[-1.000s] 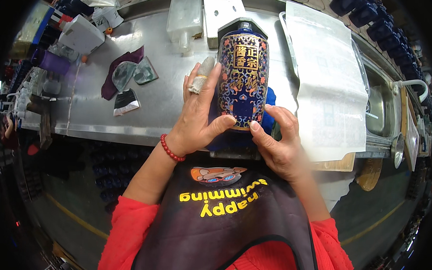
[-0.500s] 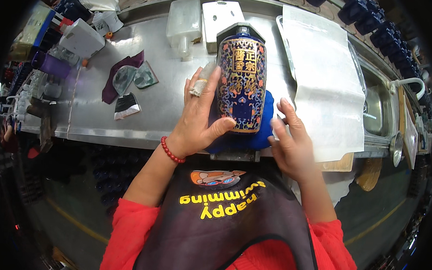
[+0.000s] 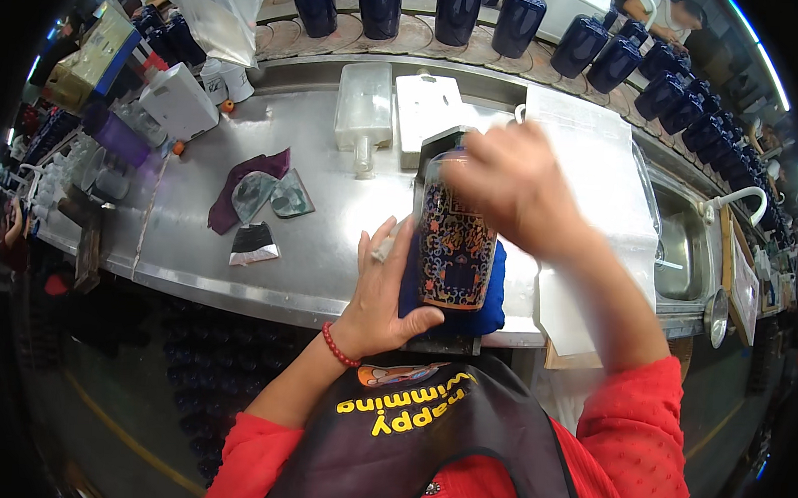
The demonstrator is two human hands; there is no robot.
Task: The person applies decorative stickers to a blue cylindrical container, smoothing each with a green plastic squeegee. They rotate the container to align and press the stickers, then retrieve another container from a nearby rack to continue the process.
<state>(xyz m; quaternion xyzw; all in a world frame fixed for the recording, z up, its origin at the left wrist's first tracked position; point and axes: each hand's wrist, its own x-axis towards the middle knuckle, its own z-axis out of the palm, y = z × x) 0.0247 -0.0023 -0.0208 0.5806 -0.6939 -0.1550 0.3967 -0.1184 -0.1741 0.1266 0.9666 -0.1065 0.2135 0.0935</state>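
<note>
A dark blue bottle (image 3: pixel 457 251) with a colourful floral and gold pattern lies on a blue cloth (image 3: pixel 495 298), its neck end pointing away from me. My left hand (image 3: pixel 382 293) is along the bottle's left side, fingers stretched out and thumb spread near the base. A whitish wrap covers one of its fingertips. Over the bottle's upper part is my right hand (image 3: pixel 517 187), curled and smeared by motion. It hides part of the pattern, and whether it holds anything cannot be made out.
On the metal bench (image 3: pixel 319 237), a clear bottle (image 3: pixel 366 105) and a white container (image 3: pixel 427 108) stand behind. Purple cloth (image 3: pixel 232 197) and dark scraper-like pieces (image 3: pixel 255 245) lie left. White sheets (image 3: pixel 589 177) and a sink (image 3: pixel 688 253) are right. Blue bottles (image 3: pixel 456 16) line the far conveyor.
My right hand has moved up and across from the bottle's lower right to its upper part. The left hand stays beside the bottle. The whole view has shifted, showing more of the far conveyor.
</note>
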